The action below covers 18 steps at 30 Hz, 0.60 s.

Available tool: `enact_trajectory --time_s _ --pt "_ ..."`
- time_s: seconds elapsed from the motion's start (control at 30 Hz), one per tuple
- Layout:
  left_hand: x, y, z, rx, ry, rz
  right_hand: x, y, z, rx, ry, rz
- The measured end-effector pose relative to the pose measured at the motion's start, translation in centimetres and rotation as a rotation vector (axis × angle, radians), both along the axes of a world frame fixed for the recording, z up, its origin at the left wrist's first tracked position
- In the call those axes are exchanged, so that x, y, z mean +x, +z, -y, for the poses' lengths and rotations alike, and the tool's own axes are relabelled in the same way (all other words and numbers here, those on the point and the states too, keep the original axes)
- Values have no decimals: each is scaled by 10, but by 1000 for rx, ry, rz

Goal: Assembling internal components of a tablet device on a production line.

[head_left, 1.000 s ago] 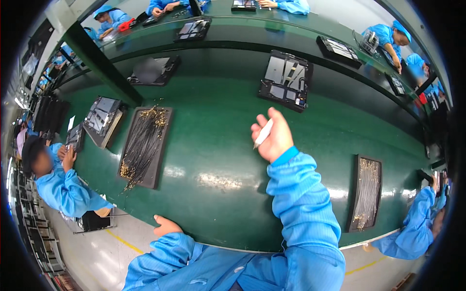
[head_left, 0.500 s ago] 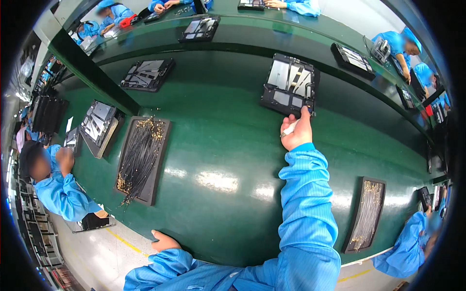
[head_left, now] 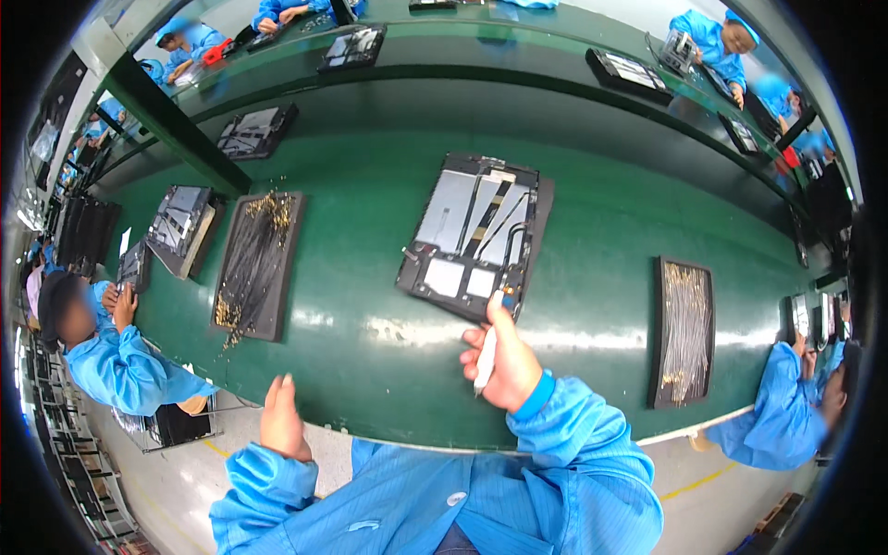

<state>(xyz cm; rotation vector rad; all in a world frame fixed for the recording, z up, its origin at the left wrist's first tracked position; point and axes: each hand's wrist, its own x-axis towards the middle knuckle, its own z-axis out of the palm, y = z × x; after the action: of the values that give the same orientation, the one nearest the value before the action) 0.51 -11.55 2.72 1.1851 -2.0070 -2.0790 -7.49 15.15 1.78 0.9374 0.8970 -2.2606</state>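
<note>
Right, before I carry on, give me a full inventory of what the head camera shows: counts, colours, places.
Opened device: 1, black and silver, middle of the table
Other opened devices: at least 3, black and silver, table's left part
Left tray: 1, dark grey, left of centre
Black cables: many, gold ends, in the left tray
Right tray: 1, dark, right side
Grey cables: many, gold ends, in the right tray
Table: 1, green, in front
Post: 1, green, back left
Far devices: at least 3, dark and silver, far side
Co-workers: several, blue clothing, left, right, far side
White pen-like tool: 1, white, in the right hand
Own sleeves: 2, blue, lower edge
Left hand: 1, bare, near table edge
Right hand: 1, bare, at the middle device's near edge
</note>
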Motion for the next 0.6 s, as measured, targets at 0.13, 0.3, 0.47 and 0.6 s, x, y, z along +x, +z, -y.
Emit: enact_trajectory --time_s 0.13,0.3,0.47,0.6 --pt "-33 23 -75 501 -219 101 51 6 11 -22 68 -30" --pt "-50 -6 -125 962 -413 -231 86 4 22 -6 432 -110" --pt "-55 10 -107 816 -614 -170 94 -3 9 198 890 -321" --pt "-79 -5 -92 684 -857 -51 93 -31 17 151 1120 -866"
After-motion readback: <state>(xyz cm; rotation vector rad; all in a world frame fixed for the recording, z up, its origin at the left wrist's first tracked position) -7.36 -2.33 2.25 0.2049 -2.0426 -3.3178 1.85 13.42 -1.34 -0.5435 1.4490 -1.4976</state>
